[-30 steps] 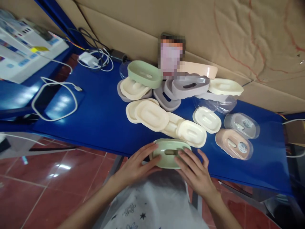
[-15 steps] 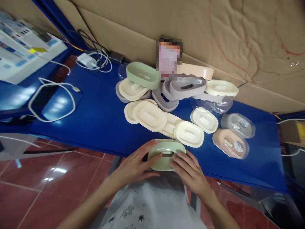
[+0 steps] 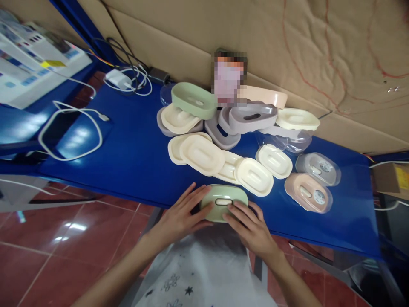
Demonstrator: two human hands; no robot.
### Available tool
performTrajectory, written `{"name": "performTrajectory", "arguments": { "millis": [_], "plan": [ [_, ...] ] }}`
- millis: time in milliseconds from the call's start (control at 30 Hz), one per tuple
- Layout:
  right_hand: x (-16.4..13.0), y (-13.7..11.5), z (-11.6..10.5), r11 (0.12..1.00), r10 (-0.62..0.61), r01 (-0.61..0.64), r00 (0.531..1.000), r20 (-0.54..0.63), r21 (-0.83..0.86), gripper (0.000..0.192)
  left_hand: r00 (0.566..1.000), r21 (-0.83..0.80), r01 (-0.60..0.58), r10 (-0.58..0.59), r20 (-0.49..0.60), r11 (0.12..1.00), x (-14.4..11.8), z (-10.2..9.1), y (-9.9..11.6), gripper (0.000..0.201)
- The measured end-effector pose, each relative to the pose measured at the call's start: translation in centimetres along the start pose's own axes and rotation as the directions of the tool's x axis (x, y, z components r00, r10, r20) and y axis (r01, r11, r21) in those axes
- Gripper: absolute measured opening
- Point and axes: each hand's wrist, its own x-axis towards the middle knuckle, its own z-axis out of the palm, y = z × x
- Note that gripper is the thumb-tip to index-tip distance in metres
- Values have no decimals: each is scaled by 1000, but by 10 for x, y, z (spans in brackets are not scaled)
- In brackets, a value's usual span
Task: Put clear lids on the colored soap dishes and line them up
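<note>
A pale green oval soap dish (image 3: 223,192) lies at the table's front edge, just above my lap. Cream plastic shows through its centre slot. My left hand (image 3: 182,215) grips its left end, thumb resting on the top face. At the other end my right hand (image 3: 251,224) holds it, fingertips on the top close to the slot. Just beyond it a cream oval tray (image 3: 254,175) and a larger cream tray (image 3: 203,155) overlap in a row. A smaller cream tray (image 3: 274,161) lies apart to the right.
Farther back are a green dish (image 3: 193,96), grey-mauve slotted dishes (image 3: 252,115) and a peach dish (image 3: 265,96). Packed peach (image 3: 306,192) and grey (image 3: 318,168) dishes sit right. A blurred-out phone (image 3: 228,76) leans at the wall. A white cable (image 3: 99,136) lies left.
Cream plastic now fills the green dish's slot, which was dark before. The dish tilts slightly differently, and both hands keep hold of it with small finger shifts.
</note>
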Motion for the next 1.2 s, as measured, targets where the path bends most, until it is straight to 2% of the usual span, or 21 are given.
{"name": "performTrajectory", "arguments": {
  "millis": [67, 133, 200, 267, 333, 400, 467, 533, 667, 800, 833, 933, 1033, 1100, 1200],
  "plan": [
    [1, 6, -9, 999, 19, -18, 1000, -23, 39, 36, 1000, -13, 7, -7, -8, 1000, 1, 0, 0, 39],
    [6, 23, -24, 997, 74, -70, 991, -113, 32, 39, 999, -32, 31, -32, -12, 999, 2, 0, 0, 37],
    [17, 50, -39, 981, 163, -181, 963, -214, -67, 47, 998, -45, 53, -53, -14, 998, 5, 0, 0, 36],
    [35, 84, -50, 925, 217, -284, 940, -263, -254, 50, 998, -49, 59, -60, -8, 997, 9, 0, 1, 35],
    [55, 115, -54, 852, 221, -313, 942, -254, -419, 48, 998, -55, 65, -64, 9, 996, 14, 0, 3, 34],
    [72, 139, -53, 809, 222, -301, 952, -212, -505, 46, 996, -56, 81, -79, 35, 995, 18, 0, 6, 32],
    [81, 154, -52, 802, 221, -287, 957, -187, -524, 44, 994, -53, 101, -98, 52, 993, 21, 0, 9, 32],
    [82, 159, -54, 812, 207, -300, 950, -234, -500, 42, 992, -49, 115, -112, 56, 992, 22, 1, 11, 31],
    [69, 138, -69, 883, 173, -339, 878, -446, -324, 40, 991, -43, 123, -121, 53, 991, 25, 4, 11, 29],
    [43, 85, -77, 936, 191, -320, 813, -549, -149, 47, 991, -56, 124, -120, 66, 991, 28, 6, 9, 33],
    [34, 71, -76, 943, 197, -309, 815, -546, -122, 49, 990, -70, 129, -124, 68, 989, 28, 7, 8, 38],
    [2, 37, -61, 969, 188, -242, 860, -474, -55, 48, 985, -137, 167, -159, 65, 976, 27, 8, 5, 57],
    [-28, 21, -35, 973, 218, -229, 881, -420, 26, 39, 981, -190, 192, -184, 57, 963, 25, 8, 2, 76],
    [-41, 16, -19, 970, 242, -238, 896, -372, 57, 37, 983, -179, 179, -169, 74, 967, 24, 7, 2, 77],
    [-47, 13, -3, 969, 243, -220, 935, -257, 116, 39, 984, -123, 139, -123, 126, 983, 25, 5, 3, 64]
  ]
}}
